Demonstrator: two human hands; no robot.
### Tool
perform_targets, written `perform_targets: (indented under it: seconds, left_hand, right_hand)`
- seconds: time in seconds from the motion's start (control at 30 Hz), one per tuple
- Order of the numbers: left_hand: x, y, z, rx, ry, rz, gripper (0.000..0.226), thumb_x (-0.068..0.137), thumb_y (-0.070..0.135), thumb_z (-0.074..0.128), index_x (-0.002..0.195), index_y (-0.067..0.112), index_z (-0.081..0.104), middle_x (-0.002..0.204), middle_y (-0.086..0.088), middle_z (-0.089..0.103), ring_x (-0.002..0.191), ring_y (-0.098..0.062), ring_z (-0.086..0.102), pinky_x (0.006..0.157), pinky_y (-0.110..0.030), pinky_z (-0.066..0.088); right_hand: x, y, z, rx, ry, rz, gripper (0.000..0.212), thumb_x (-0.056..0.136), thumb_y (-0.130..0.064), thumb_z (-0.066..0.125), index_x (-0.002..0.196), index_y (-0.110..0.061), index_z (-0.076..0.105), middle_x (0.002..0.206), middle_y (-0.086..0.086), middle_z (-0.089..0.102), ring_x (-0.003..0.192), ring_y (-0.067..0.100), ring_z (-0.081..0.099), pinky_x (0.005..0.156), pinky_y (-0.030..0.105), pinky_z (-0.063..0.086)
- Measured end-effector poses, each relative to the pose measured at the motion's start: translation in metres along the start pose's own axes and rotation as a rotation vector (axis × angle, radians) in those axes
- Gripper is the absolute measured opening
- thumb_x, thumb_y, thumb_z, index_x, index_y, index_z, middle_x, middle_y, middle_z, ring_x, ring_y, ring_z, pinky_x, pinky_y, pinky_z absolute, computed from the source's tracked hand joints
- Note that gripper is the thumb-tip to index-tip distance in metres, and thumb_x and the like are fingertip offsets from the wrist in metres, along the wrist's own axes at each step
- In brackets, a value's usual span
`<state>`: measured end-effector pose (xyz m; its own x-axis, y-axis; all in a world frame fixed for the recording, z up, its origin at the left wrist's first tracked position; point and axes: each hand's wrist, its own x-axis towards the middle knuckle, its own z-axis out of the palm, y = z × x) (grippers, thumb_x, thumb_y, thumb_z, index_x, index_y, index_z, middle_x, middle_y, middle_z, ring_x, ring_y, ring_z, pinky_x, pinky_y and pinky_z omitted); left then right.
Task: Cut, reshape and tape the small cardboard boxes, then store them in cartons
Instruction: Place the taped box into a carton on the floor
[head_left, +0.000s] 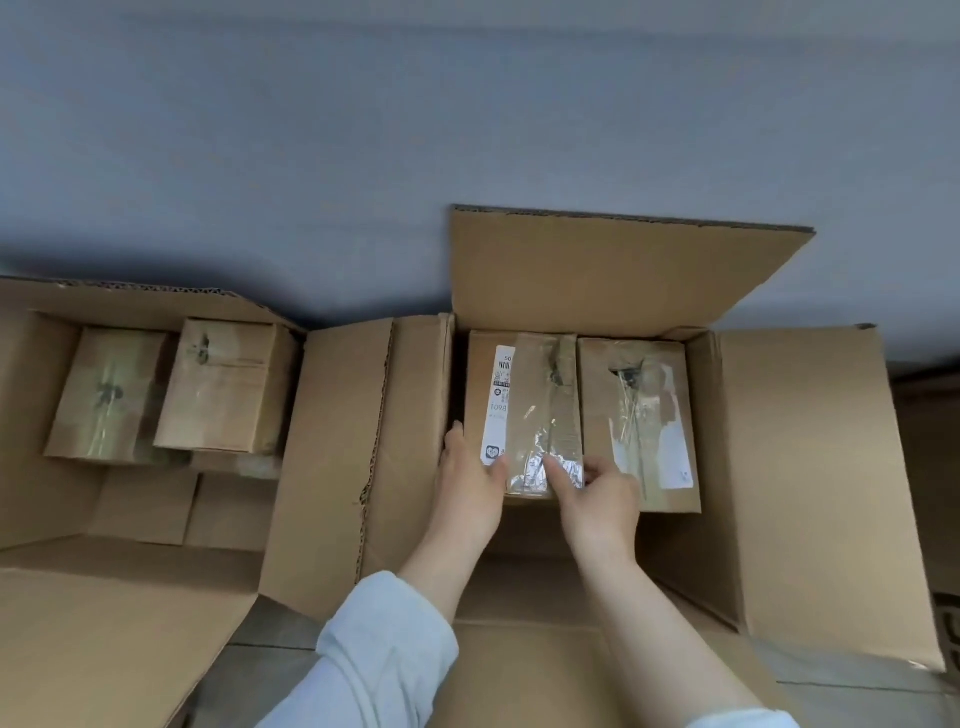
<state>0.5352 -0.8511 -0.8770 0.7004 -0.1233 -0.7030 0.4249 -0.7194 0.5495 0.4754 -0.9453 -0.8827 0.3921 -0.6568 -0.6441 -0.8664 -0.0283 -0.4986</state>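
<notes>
Two open cartons stand side by side against a grey wall. In the right carton (795, 467) a small taped box with a white label (524, 410) sits at the back left, touching a second small taped box (641, 415). My left hand (470, 483) grips the labelled box's near left corner, fingers down its left side and thumb on top. My right hand (597, 493) holds its near right corner, index finger pressing the shiny tape on top. The left carton (31, 415) holds two more small taped boxes (106, 395) (226, 384).
The cartons' flaps spread out: one stands up against the wall (597, 270), one lies between the cartons (337, 452), and others lie toward me (104, 639). A strip of grey floor (260, 654) shows between the near flaps.
</notes>
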Motion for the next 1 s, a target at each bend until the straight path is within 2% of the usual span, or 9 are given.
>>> perform_targets:
  seconds: [0.17, 0.27, 0.33, 0.43, 0.53, 0.67, 0.77, 0.9, 1.0]
  left_hand:
    - [0.007, -0.002, 0.008, 0.11, 0.025, -0.003, 0.073, 0.095, 0.011, 0.049, 0.15, 0.01, 0.0, 0.154, -0.006, 0.022, 0.139, -0.022, 0.027, 0.108, -0.028, 0.025]
    - [0.009, 0.001, 0.01, 0.207, 0.036, 0.087, 0.073, 0.095, 0.01, 0.048, 0.149, 0.011, -0.001, 0.157, -0.005, 0.006, 0.142, -0.019, 0.017, 0.108, -0.024, 0.02]
    - [0.006, 0.004, 0.006, 0.227, 0.046, 0.164, 0.071, 0.095, 0.015, 0.05, 0.15, 0.012, 0.005, 0.158, -0.003, 0.001, 0.143, -0.017, 0.014, 0.111, -0.024, 0.018]
    - [-0.019, 0.012, -0.011, 0.129, 0.065, 0.184, 0.06, 0.095, 0.021, 0.05, 0.147, 0.015, 0.021, 0.155, -0.002, 0.019, 0.141, -0.017, 0.022, 0.112, -0.027, 0.021]
    - [-0.065, 0.026, -0.044, -0.004, 0.113, 0.136, 0.044, 0.095, 0.022, 0.049, 0.138, 0.018, 0.039, 0.14, -0.001, 0.045, 0.128, -0.017, 0.042, 0.099, -0.022, 0.032]
    - [-0.161, 0.065, -0.101, -0.215, 0.087, 0.041, 0.034, 0.096, 0.022, 0.048, 0.129, 0.016, 0.048, 0.127, 0.003, 0.055, 0.116, -0.01, 0.05, 0.09, -0.017, 0.035]
    - [-0.257, 0.095, -0.151, -0.315, 0.079, -0.007, 0.029, 0.097, 0.021, 0.046, 0.125, 0.016, 0.051, 0.116, 0.007, 0.056, 0.101, -0.002, 0.05, 0.083, -0.014, 0.035]
    - [-0.374, 0.118, -0.203, -0.507, 0.11, -0.006, 0.02, 0.096, 0.02, 0.048, 0.114, 0.018, 0.056, 0.113, 0.002, 0.062, 0.104, -0.01, 0.058, 0.086, -0.019, 0.042]
    - [-0.446, 0.118, -0.235, -0.68, 0.189, 0.029, 0.016, 0.097, 0.011, 0.043, 0.108, 0.015, 0.054, 0.105, 0.002, 0.063, 0.094, -0.007, 0.06, 0.08, -0.013, 0.046]
  right_hand:
    - [0.007, 0.006, 0.011, -0.047, 0.139, -0.116, 0.036, 0.078, -0.03, 0.074, 0.098, -0.011, 0.049, 0.099, 0.008, 0.054, 0.085, 0.022, 0.054, 0.074, 0.033, 0.043]
    - [0.011, 0.005, 0.014, -0.057, 0.158, -0.169, 0.033, 0.077, -0.026, 0.075, 0.091, -0.015, 0.048, 0.094, 0.006, 0.053, 0.078, 0.016, 0.049, 0.07, 0.026, 0.036]
    - [0.011, 0.003, 0.012, -0.007, 0.15, -0.158, 0.035, 0.076, -0.03, 0.076, 0.091, -0.017, 0.048, 0.094, 0.005, 0.055, 0.082, 0.017, 0.052, 0.072, 0.027, 0.039]
    - [-0.007, -0.008, -0.001, 0.084, 0.13, -0.127, 0.034, 0.076, -0.034, 0.075, 0.093, -0.018, 0.05, 0.094, 0.003, 0.058, 0.089, 0.018, 0.057, 0.075, 0.026, 0.042]
    - [-0.056, -0.034, -0.031, 0.18, 0.069, -0.089, 0.032, 0.078, -0.036, 0.073, 0.097, -0.017, 0.055, 0.093, -0.001, 0.062, 0.086, 0.013, 0.057, 0.07, 0.022, 0.037]
    - [-0.157, -0.08, -0.09, 0.254, -0.03, -0.028, 0.028, 0.082, -0.035, 0.07, 0.099, -0.017, 0.057, 0.087, -0.01, 0.059, 0.077, -0.002, 0.053, 0.062, 0.012, 0.036]
    - [-0.254, -0.116, -0.139, 0.279, -0.085, -0.023, 0.027, 0.084, -0.034, 0.067, 0.102, -0.015, 0.059, 0.086, -0.016, 0.056, 0.078, -0.005, 0.05, 0.077, 0.02, 0.037]
    - [-0.368, -0.154, -0.192, 0.278, -0.158, -0.076, 0.022, 0.085, -0.035, 0.066, 0.098, -0.017, 0.061, 0.102, -0.002, 0.064, 0.095, 0.012, 0.059, 0.088, 0.029, 0.046]
    - [-0.437, -0.165, -0.216, 0.307, -0.22, -0.121, 0.017, 0.085, -0.036, 0.065, 0.093, -0.023, 0.061, 0.106, 0.0, 0.065, 0.102, 0.015, 0.06, 0.098, 0.038, 0.046]
